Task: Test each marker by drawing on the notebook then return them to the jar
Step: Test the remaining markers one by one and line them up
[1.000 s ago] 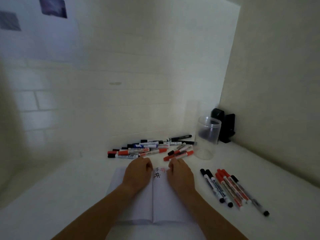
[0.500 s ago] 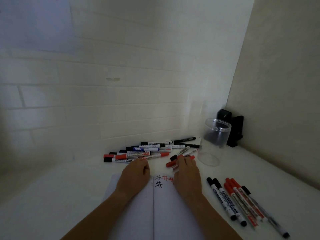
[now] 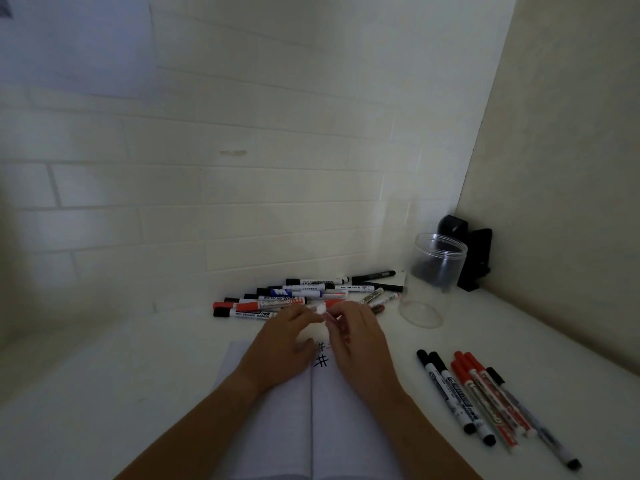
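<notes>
Pinching a pale marker (image 3: pixel 327 315) between both hands: left hand (image 3: pixel 282 348) with fingertips curled onto the white end, right hand (image 3: pixel 358 342) with fingers wrapped round the reddish part, probably to pull the cap off before a test stroke; which half is cap and which barrel too blurred to tell. Held just above the top edge of the notebook (image 3: pixel 277 427), between the pile and the paper, so presumably fresh from the pile. Farther left and behind the hands, an untidy heap of whiteboard markers (image 3: pixel 273 303), black, blue and red caps, lying flat against the foot of the tiled wall (image 3: pixel 207 202), likely the ones not yet tried. Below the hands, open pages spread flat on the white desk (image 3: pixel 86 393), forearms resting across them, perhaps to keep the spine down. Between the wrists, small hash marks (image 3: pixel 322 360) in black, with a trace of red above, showing some tests done already. To the right, a clear jar (image 3: pixel 433 282) standing upright and uncapped near the corner, holding no markers as far as can be seen, so none returned yet. Behind it, a dark object (image 3: pixel 474 258) against the wall, identity unclear. Nearest the right edge, a neat row of markers (image 3: pixel 485 400) laid side by side, black then red then a thin one, seemingly set apart as tested and waiting for the jar.
</notes>
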The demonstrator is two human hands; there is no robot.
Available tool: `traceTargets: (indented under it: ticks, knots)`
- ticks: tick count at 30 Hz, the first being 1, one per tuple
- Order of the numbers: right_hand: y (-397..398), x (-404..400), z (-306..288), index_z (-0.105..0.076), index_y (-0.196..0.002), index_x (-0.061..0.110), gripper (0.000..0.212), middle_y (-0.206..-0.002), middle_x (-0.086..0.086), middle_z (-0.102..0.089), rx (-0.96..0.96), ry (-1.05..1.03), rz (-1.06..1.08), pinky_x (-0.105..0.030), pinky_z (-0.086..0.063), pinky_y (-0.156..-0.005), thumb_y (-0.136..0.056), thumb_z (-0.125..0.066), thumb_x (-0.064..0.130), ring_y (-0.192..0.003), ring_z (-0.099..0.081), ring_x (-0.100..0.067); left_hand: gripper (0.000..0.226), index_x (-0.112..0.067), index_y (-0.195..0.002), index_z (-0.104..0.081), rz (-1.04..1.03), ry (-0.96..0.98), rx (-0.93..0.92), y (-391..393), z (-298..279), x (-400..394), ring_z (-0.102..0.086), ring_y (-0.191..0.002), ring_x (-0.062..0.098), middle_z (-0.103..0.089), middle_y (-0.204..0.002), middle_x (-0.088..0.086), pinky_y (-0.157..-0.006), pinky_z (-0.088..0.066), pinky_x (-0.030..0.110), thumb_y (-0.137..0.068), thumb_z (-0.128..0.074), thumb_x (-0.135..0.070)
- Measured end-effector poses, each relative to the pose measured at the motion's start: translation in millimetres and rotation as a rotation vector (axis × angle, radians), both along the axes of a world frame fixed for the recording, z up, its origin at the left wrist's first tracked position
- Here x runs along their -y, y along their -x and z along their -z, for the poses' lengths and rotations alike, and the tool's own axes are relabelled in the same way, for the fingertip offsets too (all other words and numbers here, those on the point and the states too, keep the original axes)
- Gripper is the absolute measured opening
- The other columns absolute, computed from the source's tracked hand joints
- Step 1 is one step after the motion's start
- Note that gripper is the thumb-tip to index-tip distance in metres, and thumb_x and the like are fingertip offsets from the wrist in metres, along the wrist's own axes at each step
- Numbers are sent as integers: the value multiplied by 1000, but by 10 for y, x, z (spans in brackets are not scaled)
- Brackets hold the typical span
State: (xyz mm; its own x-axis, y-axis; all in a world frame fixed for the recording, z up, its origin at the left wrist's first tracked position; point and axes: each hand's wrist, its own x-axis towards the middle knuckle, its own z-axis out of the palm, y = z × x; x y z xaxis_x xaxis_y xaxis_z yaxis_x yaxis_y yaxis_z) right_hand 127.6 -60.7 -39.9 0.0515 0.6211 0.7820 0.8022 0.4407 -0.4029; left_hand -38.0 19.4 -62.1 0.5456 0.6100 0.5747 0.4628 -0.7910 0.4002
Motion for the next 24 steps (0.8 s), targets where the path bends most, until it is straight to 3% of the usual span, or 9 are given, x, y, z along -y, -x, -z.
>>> traceTargets:
  ticks: [2, 5, 9, 11, 13, 16, 18, 20, 24]
  knots:
    - [113, 131, -107, -61, -107, 18, 8, -93, 11, -67, -258, -3, -68, -14, -50, -73, -100, -60, 13, -84, -66, -6, 32, -31, -120, -63, 83, -9, 2, -6, -23, 15, -52, -110, 1, -58, -121, -15, -93, -42, 16, -88, -57, -34]
    - [102, 156, -118, -59, -100, 21, 11, -83, 11, -70, -494, 6, -26, -25, -56, -68, -100, -60, 10, -78, -70, -7, 9, -28, -102, -62, 87, -66, 46, -27, -26, 24, -53, -92, 5, -58, -101, -14, -78, -46, 26, -95, -57, -32]
    - [-13, 87, -4, -50, -114, 29, 36, -109, 6, -64, -633, 30, 156, -31, -57, -83, -91, -68, 9, -102, -64, -12, 14, -26, -102, -57, -34, -113, 46, -39, 28, -11, -49, -85, 5, -53, -97, -13, -73, -43, 22, -100, -49, -37]
    - [-83, 69, 14, -49, -131, 21, 51, -130, -2, -52, -403, -5, 375, -33, -44, -102, -86, -71, 10, -124, -50, -18, 23, -26, -105, -59, -79, -125, 24, -44, 56, -27, -49, -87, 6, -55, -100, -11, -75, -44, 22, -99, -43, -42]
    - [-111, 66, 16, -60, -126, 23, 45, -138, -5, -49, -40, -13, 456, -46, -35, -112, -82, -68, 13, -134, -42, -25, 29, -25, -105, -59, -95, -151, 8, -57, 52, -25, -48, -87, 6, -56, -101, -9, -75, -42, 22, -100, -38, -43]
    - [-33, 30, 105, -67, -106, 28, 25, -121, 3, -60, 304, 40, 345, -52, -28, -113, -83, -58, 28, -120, -54, -20, 27, -24, -99, -58, -42, -180, -11, -67, 19, -1, -42, -85, 4, -53, -98, -9, -73, -34, 19, -104, -35, -39]
    - [34, -12, 191, -64, -102, 26, 21, -101, 7, -62, 362, 119, 255, -48, -40, -104, -89, -49, 35, -100, -59, -18, 30, -22, -97, -59, -32, -175, -3, -60, 24, 4, -44, -85, 6, -54, -97, -8, -74, -37, 22, -105, -34, -37]
    - [41, -72, 244, -62, -99, 23, 22, -89, 5, -59, 358, 151, 196, -38, -53, -78, -95, -43, 34, -84, -56, -17, 29, -21, -95, -59, -34, -175, 4, -54, 30, -2, -46, -85, 9, -55, -96, -6, -74, -39, 25, -104, -35, -33]
    - [-12, -58, 231, -58, -106, 23, 34, -91, 5, -59, 395, 268, 152, -26, -44, -58, -100, -31, 43, -75, -58, -15, 21, -20, -90, -59, -9, -173, -22, -64, 36, -16, -47, -82, 9, -57, -91, -5, -72, -40, 26, -102, -42, -27]
